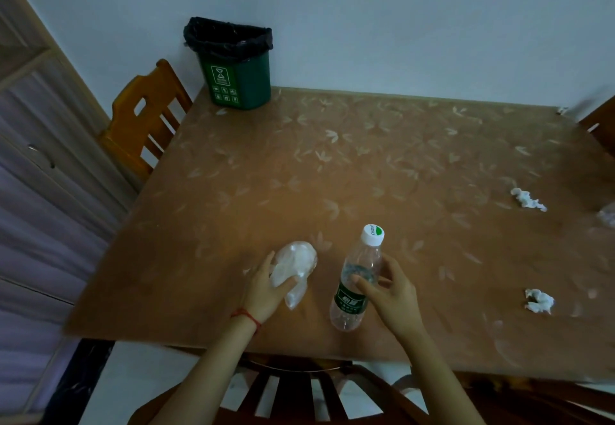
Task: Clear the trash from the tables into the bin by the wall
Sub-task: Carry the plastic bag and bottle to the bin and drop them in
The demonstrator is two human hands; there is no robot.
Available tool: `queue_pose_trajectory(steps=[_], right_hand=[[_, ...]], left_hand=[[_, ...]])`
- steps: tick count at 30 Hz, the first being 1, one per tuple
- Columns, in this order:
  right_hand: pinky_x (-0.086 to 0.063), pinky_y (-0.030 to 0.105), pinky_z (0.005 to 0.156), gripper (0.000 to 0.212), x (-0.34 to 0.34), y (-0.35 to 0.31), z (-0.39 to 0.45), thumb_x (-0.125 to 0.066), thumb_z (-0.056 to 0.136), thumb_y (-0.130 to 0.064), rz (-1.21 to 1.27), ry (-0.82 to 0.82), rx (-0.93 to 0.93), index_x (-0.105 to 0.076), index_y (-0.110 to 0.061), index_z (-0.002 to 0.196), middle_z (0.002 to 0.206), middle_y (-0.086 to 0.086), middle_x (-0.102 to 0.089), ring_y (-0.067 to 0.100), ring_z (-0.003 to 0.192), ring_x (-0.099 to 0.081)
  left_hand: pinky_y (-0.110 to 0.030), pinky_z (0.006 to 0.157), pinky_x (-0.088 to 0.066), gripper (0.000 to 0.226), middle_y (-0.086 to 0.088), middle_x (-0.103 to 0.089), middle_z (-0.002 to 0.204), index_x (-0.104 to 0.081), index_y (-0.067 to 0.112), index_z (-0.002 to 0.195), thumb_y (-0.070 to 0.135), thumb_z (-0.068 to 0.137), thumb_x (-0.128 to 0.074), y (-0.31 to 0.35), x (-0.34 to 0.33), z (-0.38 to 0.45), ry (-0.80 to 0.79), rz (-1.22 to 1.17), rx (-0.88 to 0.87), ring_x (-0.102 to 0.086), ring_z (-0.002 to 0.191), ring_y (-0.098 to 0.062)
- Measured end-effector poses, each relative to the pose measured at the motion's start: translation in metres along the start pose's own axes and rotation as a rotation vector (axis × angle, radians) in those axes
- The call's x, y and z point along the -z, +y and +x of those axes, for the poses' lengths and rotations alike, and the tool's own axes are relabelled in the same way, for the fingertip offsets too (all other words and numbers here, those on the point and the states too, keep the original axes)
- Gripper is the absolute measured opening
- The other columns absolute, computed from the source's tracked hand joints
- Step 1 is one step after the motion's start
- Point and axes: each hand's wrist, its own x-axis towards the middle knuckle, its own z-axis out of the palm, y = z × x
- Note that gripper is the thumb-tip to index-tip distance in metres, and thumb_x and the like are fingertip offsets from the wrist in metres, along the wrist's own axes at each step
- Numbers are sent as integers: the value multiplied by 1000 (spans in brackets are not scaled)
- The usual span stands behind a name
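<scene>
A crumpled clear plastic bag (296, 266) lies near the table's front edge, and my left hand (266, 288) is closed on its lower part. To its right stands a clear plastic bottle (357, 283) with a white cap and green label. My right hand (389, 288) has its fingers spread around the bottle's right side, touching it without a closed grip. Two crumpled white tissues (527, 199) (539, 301) lie at the right of the table. The green bin (233, 65), lined with a black bag, stands on the table's far left corner by the wall.
The brown table (332, 165) has a leaf pattern. A wooden chair (143, 121) stands at its left side and another chair (299, 391) is pushed in below me. A further bit of crumpled trash (607, 216) shows at the right edge. A cabinet (36, 158) fills the left.
</scene>
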Motion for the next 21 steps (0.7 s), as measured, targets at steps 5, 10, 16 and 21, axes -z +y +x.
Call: queue_pose_trajectory(steps=[5,10,16,21], right_hand=[[-46,9,66,48,9,9,-16,-72,76,-22,20,19,-53,-52,-22,119,106,-12,-61,0,92,-59],[-49,18,71,45,14,21,-24,-73,75,-24,44,52,-98,-55,-20,117,105,-11,-64,8,95,-62],[-49,24,76,46,21,28,-28,-73,75,-22,36,92,-130,-55,-20,117,102,-14,-64,5,93,-61],[-45,14,69,42,25,32,-30,-72,76,-20,57,105,-158,-55,-23,114,99,-15,-64,2,90,-61]], left_hand=[[-36,104,-31,89,-11,-37,146,-25,11,143,39,73,-72,18,-4,14,-26,-44,43,-37,132,-27],[-28,92,-35,82,-9,-48,137,-33,12,140,42,73,-70,18,-10,33,-73,-21,94,-47,123,-24],[-23,74,-41,68,-11,-59,122,-43,10,131,35,74,-71,15,-19,42,-66,-10,120,-55,99,-21],[-24,68,-46,50,-9,-64,98,-56,5,114,25,72,-74,13,-27,49,-38,-52,141,-58,90,-19]])
